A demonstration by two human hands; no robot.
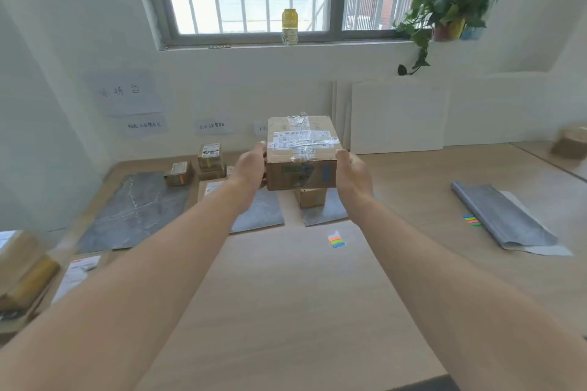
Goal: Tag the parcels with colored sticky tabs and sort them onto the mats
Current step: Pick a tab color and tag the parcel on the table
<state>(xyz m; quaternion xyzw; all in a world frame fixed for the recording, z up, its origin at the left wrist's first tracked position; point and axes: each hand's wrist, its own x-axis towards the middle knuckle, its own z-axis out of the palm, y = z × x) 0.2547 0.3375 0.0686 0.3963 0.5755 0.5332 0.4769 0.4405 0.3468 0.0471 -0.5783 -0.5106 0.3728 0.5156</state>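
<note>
Held item: taped cardboard parcel [301, 149], shipping label on top, carried clear of the table between both hands.
Left hand [251, 165]: clamped on the parcel's left side, thumb hooked at the top edge; the other fingers are hidden behind the box.
Right hand [352, 174]: clamped on the right side, thumb at the upper corner; the fingers run out of sight beneath or behind.
Reason for hold: judged a two-sided squeeze to keep a bulky box level while it travels with arms at full reach.
Position: the parcel hangs above the right-hand mat [330, 213], directly over a small box [309, 197] already sitting there.
Tag status: a blue patch shows on the near face; whether it is a tab or print cannot be told.
Step in hand: judged to be placement on the right-hand mat.
Obstruction: the small box takes up the far part of that mat, so the parcel must go on top of it or on the bare near part.
Middle mat [260, 213]: a flat white packet lies at its far left corner.
Left mat [136, 209]: a box with an orange tab [178, 173] sits at its far corner; stacked boxes [209, 160] stand just beside it.
Supplies: sticky tab pad [336, 239] lies on the table near the right forearm; a second tab strip [472, 220] lies beside a half-rolled spare mat [505, 219].
Unsorted stock: parcels [22, 270] and a flat mailer [77, 273] at the left edge.
Surroundings: paper signs [144, 125] on the wall, bottle [289, 25] and potted plant [451, 6] on the sill.
</note>
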